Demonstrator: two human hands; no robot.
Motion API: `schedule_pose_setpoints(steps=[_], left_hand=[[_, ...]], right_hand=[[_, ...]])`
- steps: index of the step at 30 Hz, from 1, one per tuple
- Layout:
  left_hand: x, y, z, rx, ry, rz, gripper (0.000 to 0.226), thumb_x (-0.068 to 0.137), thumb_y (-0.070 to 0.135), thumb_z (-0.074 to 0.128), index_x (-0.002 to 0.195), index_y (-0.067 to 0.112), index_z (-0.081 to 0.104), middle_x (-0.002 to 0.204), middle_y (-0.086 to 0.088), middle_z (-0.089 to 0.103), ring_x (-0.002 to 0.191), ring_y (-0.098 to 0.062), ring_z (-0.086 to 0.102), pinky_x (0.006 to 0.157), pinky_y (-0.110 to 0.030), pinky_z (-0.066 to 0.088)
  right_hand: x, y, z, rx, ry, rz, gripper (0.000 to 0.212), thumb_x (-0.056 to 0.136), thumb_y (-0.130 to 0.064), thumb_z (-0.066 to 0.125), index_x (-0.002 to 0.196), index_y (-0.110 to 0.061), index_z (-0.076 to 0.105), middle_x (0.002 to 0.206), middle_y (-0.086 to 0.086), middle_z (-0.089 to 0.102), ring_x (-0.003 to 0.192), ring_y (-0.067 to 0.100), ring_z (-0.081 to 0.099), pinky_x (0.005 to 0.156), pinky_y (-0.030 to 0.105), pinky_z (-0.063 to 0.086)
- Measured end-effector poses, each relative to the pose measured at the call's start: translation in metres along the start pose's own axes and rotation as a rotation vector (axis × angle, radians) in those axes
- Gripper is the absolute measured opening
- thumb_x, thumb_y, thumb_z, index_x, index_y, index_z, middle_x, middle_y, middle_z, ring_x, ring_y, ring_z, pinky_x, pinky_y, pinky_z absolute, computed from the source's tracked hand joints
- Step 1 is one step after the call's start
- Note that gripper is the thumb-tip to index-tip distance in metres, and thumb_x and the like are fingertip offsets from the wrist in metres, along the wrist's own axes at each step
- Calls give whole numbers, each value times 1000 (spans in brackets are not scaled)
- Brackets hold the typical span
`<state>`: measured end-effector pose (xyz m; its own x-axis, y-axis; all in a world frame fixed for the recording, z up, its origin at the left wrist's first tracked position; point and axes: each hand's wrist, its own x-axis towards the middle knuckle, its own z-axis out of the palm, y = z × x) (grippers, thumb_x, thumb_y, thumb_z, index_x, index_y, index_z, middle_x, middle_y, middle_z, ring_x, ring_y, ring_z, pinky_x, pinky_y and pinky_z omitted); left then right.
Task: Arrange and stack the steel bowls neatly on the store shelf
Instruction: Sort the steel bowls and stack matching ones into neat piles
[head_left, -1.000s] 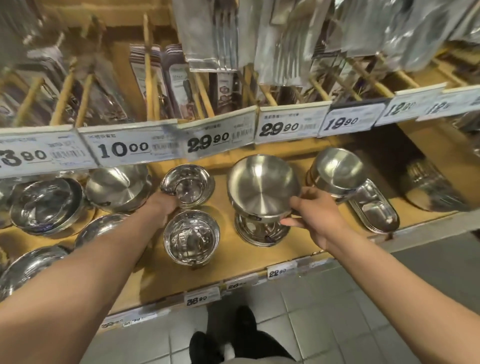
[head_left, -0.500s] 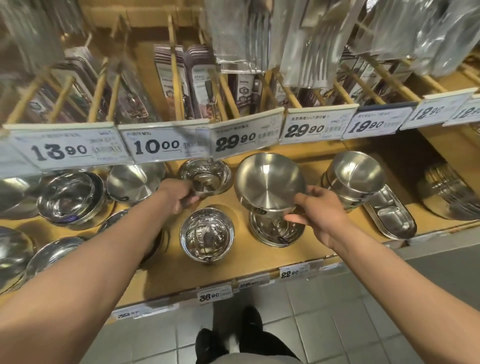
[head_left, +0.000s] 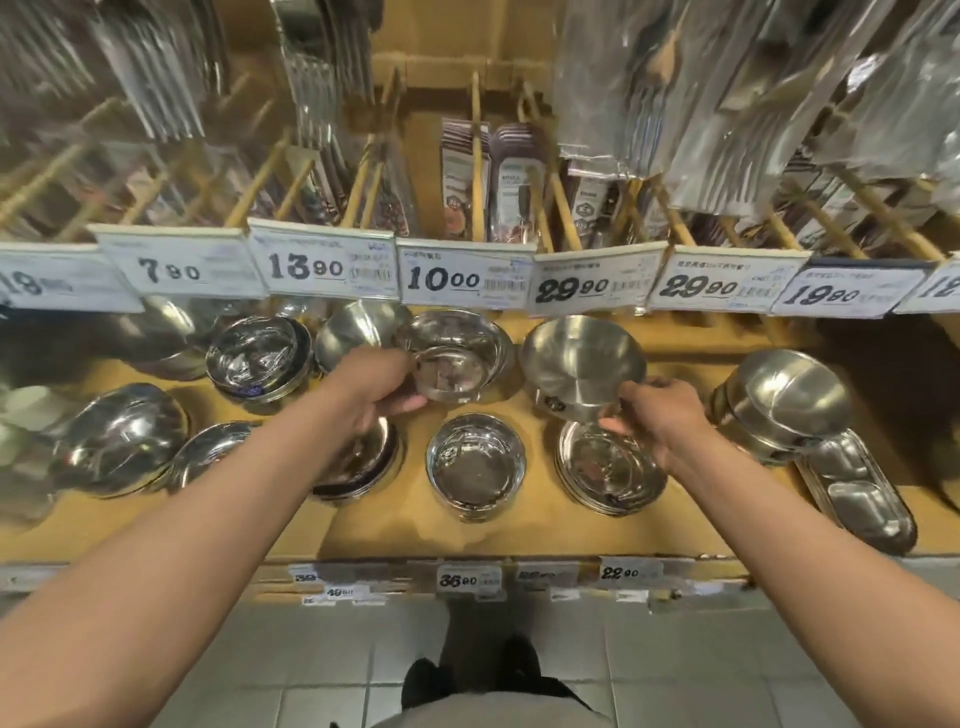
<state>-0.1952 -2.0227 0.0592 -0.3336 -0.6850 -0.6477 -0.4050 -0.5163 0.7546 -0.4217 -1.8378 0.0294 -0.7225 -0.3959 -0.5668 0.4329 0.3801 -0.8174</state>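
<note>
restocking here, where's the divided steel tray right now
Head view, far right of the shelf: the divided steel tray lies at the front edge, beside the matte bowl stack.

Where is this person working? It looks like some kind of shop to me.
Most likely a housewares aisle in a store: printed price tags line the shelf edge, steel bowls sit on the wooden shelf, and packaged cutlery hangs above.

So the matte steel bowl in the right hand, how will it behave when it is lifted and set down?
The matte steel bowl is probably rigid and light: the right hand tilts it by the rim alone. Its smooth wall may slip. Set on the shallow dish stack below, its narrow base might rock.
</note>
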Motion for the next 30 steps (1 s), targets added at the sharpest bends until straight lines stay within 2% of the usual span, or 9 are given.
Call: schedule_pose_setpoints(steps=[4, 11, 15, 17, 19, 23, 25, 27, 30], left_hand=[[-26, -7, -24, -59, 4, -7, 12, 97, -8, 46, 101, -2, 56, 85, -17, 67, 59, -17, 70, 56, -26, 61], [-73, -23, -58, -171, 54, -16, 21, 91, -14, 47, 103, -1, 59, 71, -7, 77, 61, -13, 74, 56, -24, 62], [-85, -39, -73, -241, 158, -46, 41, 89, -15, 48, 127, -2, 55, 118, -23, 69, 98, -30, 70, 68, -31, 64], [-89, -48, -77, -291, 192, -34, 53, 88, -17, 50, 135, 6, 48, 125, -22, 65, 102, -33, 73, 70, -34, 64], [-93, -56, -78, -336, 218, -20, 61, 86, -19, 50, 138, 15, 47, 123, -17, 67, 84, -25, 77, 68, -32, 64], [-99, -65, -79, -362, 222, -11, 64, 83, -19, 54, 135, 19, 53, 116, -11, 72, 77, -21, 77, 64, -29, 63], [-100, -66, -77, -372, 215, -18, 58, 83, -19, 53, 127, 18, 56, 114, -13, 73, 76, -23, 76, 63, -30, 63], [-100, -64, -73, -366, 196, -24, 55, 84, -20, 51, 122, 19, 57, 116, -15, 71, 74, -25, 76, 62, -31, 64], [-94, -55, -61, -381, 141, -19, 54, 85, -21, 47, 123, 18, 54, 115, -16, 71, 76, -27, 74, 62, -34, 64]], right_hand=[[12, -1, 25, -111, -64, 14, 16, 90, -2, 72, 97, -2, 57, 97, 22, 73, 75, 34, 77, 74, 45, 64], [30, 4, 74, -255, -231, 38, 21, 91, 2, 68, 110, 7, 61, 107, 25, 71, 87, 37, 75, 64, 38, 63], [45, 12, 98, -310, -274, 32, 24, 91, 7, 63, 114, 10, 61, 97, 21, 66, 65, 24, 66, 41, 23, 53], [55, 18, 106, -314, -280, 37, 26, 91, 8, 62, 116, 11, 60, 93, 18, 65, 54, 20, 61, 35, 20, 47], [65, 26, 111, -316, -309, 41, 28, 89, 9, 63, 118, 9, 61, 95, 18, 67, 57, 19, 64, 43, 24, 52], [72, 38, 115, -347, -350, 15, 44, 81, 4, 77, 123, 4, 64, 111, 24, 70, 86, 35, 69, 91, 54, 57], [73, 39, 115, -346, -345, 8, 49, 79, 5, 78, 125, 5, 61, 115, 25, 68, 86, 36, 68, 94, 57, 55], [71, 37, 113, -383, -367, 16, 44, 80, 3, 78, 121, 4, 62, 112, 25, 68, 83, 35, 66, 89, 52, 58], [61, 24, 107, -528, -358, -8, 34, 88, -3, 72, 120, 6, 64, 89, 18, 68, 65, 23, 58, 54, 29, 52]])
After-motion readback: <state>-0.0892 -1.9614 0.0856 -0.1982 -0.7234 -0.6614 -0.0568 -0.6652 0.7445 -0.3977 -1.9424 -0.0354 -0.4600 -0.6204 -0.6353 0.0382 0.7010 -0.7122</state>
